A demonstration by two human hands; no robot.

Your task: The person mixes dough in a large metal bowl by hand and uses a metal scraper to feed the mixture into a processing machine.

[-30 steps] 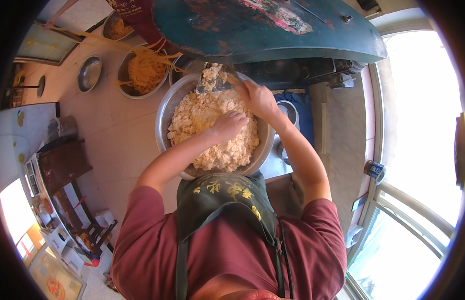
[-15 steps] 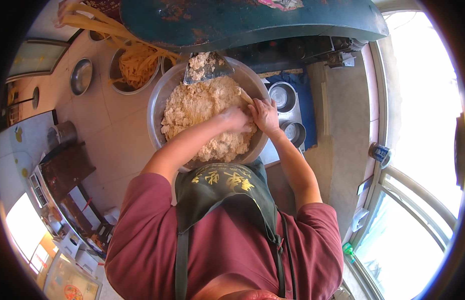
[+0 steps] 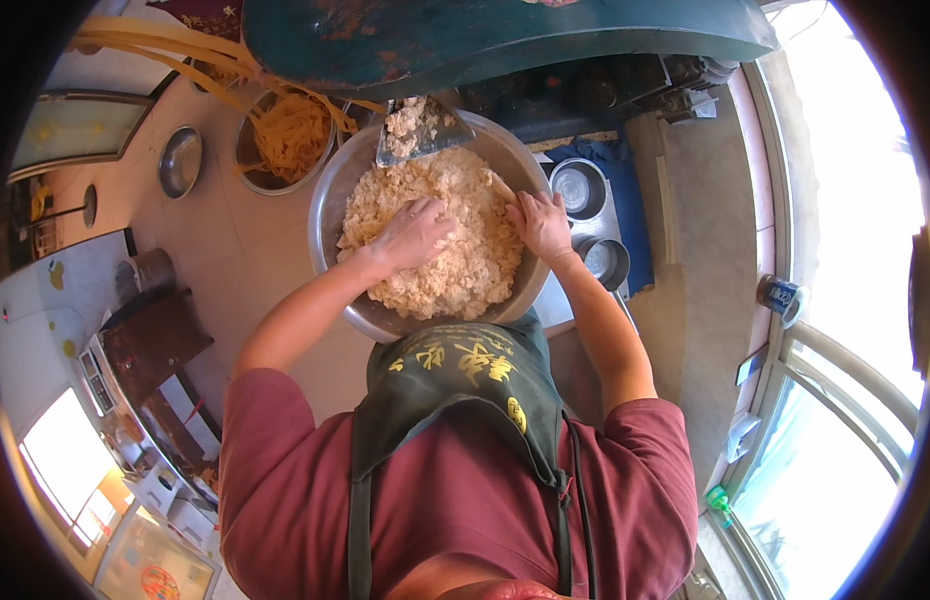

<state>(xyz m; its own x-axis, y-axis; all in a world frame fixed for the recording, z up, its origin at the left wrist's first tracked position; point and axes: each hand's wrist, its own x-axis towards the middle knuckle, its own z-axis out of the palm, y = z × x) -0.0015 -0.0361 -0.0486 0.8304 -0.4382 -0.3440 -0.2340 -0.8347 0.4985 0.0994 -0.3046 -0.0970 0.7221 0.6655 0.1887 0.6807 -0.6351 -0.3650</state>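
A big metal bowl (image 3: pixel 328 200) stands in front of me, full of pale crumbly dough (image 3: pixel 465 275). My left hand (image 3: pixel 415 235) lies in the middle of the dough, its fingers curled into the crumbs. By the bowl's right wall is my right hand (image 3: pixel 542 225), fingers bent inward at the edge of the dough. Beside its fingertips shows a pale narrow piece, like a stick or handle, which I cannot make out. Over the bowl's far rim juts a metal chute (image 3: pixel 440 138) with dough crumbs on it.
A teal machine (image 3: pixel 505 45) spans the far side. At far left, a bowl (image 3: pixel 247 160) holds wide dough strips (image 3: pixel 293 138), near an empty metal bowl (image 3: pixel 180 161). Two round tins (image 3: pixel 579 190) (image 3: pixel 605 262) sit right of the big bowl. A window is at right.
My left hand has moved left, away from my right hand, to the middle of the dough. My right hand stays by the bowl's right wall. The whole view has shifted slightly.
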